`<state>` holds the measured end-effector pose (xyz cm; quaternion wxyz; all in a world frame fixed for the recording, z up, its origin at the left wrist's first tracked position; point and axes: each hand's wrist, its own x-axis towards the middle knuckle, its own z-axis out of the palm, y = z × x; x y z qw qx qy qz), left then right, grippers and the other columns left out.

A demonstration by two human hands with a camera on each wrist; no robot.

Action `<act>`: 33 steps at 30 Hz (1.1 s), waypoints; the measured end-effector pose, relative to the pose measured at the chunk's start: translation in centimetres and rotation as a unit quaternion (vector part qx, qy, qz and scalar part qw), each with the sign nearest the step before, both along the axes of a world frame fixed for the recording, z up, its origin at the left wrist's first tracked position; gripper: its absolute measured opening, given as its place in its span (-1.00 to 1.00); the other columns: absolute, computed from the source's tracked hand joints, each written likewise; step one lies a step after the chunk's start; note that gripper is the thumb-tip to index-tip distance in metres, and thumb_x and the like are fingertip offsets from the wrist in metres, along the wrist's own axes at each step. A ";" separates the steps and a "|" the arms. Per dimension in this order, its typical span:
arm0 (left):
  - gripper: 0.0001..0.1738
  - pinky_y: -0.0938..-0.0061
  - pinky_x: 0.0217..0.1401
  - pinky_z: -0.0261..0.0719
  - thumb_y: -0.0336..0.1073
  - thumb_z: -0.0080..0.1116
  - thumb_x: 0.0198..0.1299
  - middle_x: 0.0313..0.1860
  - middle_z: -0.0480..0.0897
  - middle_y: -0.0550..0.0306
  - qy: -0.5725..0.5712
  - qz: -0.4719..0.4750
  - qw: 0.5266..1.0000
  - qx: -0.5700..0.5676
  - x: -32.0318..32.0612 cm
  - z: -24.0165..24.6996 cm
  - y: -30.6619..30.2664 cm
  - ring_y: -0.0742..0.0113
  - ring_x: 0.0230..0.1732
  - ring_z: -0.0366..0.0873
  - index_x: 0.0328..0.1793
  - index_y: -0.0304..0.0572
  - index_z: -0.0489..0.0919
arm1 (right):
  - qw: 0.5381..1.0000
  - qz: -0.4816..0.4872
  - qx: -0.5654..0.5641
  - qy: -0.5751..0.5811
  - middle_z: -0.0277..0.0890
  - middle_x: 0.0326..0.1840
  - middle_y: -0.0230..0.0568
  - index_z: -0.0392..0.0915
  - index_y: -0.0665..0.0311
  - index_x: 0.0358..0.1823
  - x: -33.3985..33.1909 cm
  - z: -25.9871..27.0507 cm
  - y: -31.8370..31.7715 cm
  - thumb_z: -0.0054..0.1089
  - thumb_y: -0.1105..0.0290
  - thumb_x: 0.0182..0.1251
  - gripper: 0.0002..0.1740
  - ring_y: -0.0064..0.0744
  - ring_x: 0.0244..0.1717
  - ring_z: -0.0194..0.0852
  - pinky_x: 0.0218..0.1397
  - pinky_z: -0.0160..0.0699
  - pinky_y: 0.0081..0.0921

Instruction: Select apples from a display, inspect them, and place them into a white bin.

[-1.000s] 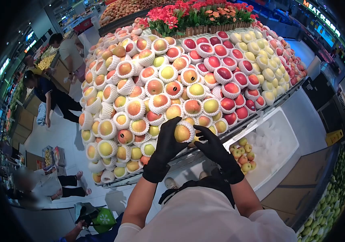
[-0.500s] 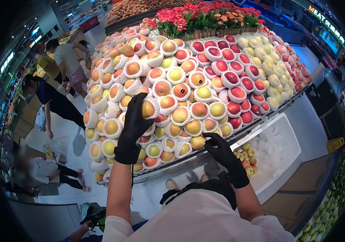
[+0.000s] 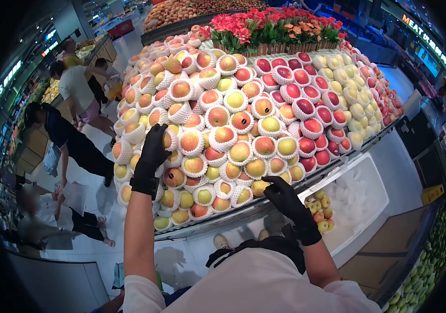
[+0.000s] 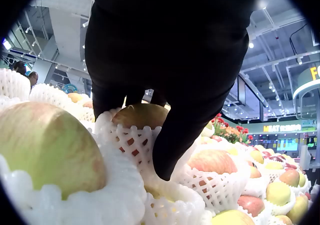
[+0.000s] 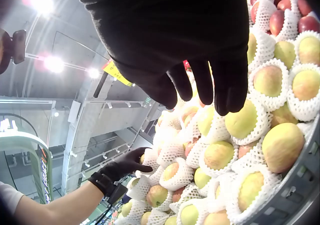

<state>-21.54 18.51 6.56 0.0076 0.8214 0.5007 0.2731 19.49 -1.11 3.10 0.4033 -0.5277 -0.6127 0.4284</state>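
Note:
My black-gloved left hand [image 3: 152, 151] is at the left side of the sloping apple display, its fingers and thumb round an apple [image 4: 140, 116] in a white foam net [image 4: 131, 142]. That netted apple is down among the others in the left wrist view. At the display's front edge, my gloved right hand [image 3: 288, 201] holds nothing, with its fingers extended and loosely bent in the right wrist view. Near its fingertips lies a yellow-red apple [image 3: 259, 188] without a net. Other netted apples [image 3: 239, 152] are stacked in rows around both hands.
A metal rail [image 5: 295, 185] borders the display's front. Below, right of my body, a white bin [image 3: 374, 195] contains loose apples [image 3: 319, 211] and foam nets [image 3: 351, 180]. Red flowers [image 3: 238, 31] line the back. Shoppers, among them one in dark clothes [image 3: 71, 135], stand to the left.
My left hand has carried the netted apple from in front of me, beside the right hand, leftward to the pile. The right hand has stayed near the front edge. The view has shifted slightly.

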 end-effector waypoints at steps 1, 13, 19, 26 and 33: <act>0.01 0.11 0.44 0.32 -0.48 0.57 -0.35 0.30 0.46 -0.21 0.004 0.004 1.000 0.013 -0.1 -0.1 0.0 -0.19 0.37 0.34 0.38 -0.19 0.37 | 1.000 -0.001 0.002 -0.004 0.56 0.09 -0.20 0.43 0.31 0.26 0.0 0.0 0.0 0.28 0.52 0.31 -0.52 -0.44 -0.07 0.60 0.01 0.60 -0.46; 0.16 0.09 0.39 0.38 -0.37 0.67 -0.55 0.34 0.43 -0.26 0.043 0.068 0.995 -0.061 1.3 2.4 -1.5 -0.22 0.32 0.39 0.41 -0.14 0.39 | 0.999 -0.006 -0.040 0.003 0.59 0.03 -0.21 0.44 0.32 0.28 -0.1 0.7 0.3 0.25 0.46 0.34 -0.52 -0.48 -0.10 0.56 -0.02 0.58 -0.48; 0.24 0.07 0.52 0.22 -0.36 0.68 -0.47 0.46 0.29 -0.31 0.008 0.071 0.995 -0.069 1.2 2.1 -2.7 -0.25 0.46 0.22 0.51 -0.15 0.27 | 0.999 -0.026 -0.017 -0.014 0.63 0.01 -0.21 0.52 0.33 0.21 0.9 -0.1 0.4 0.23 0.44 0.35 -0.59 -0.51 -0.07 0.56 -0.01 0.56 -0.50; 0.12 0.07 0.49 0.26 -0.46 0.61 -0.33 0.48 0.25 -0.29 -0.077 0.036 0.996 -0.017 0.2 -0.1 -2.2 -0.27 0.46 0.21 0.48 -0.17 0.27 | 0.996 -0.044 -0.060 -0.059 0.70 -0.21 -0.21 0.65 0.37 -0.02 2.0 1.7 0.3 0.20 0.36 0.36 -0.73 -0.46 -0.19 0.62 -0.09 0.57 -0.44; -0.15 0.08 0.50 0.24 -0.44 0.49 -0.08 0.41 0.34 -0.18 -0.130 0.057 0.987 0.079 6.3 2.7 -5.7 -0.15 0.45 0.26 0.42 -0.18 0.36 | 0.991 -0.046 -0.011 -0.124 0.68 -0.27 -0.04 0.63 0.38 -0.08 3.7 0.4 0.4 0.19 0.30 0.36 -0.72 -0.35 -0.22 0.67 -0.12 0.57 -0.35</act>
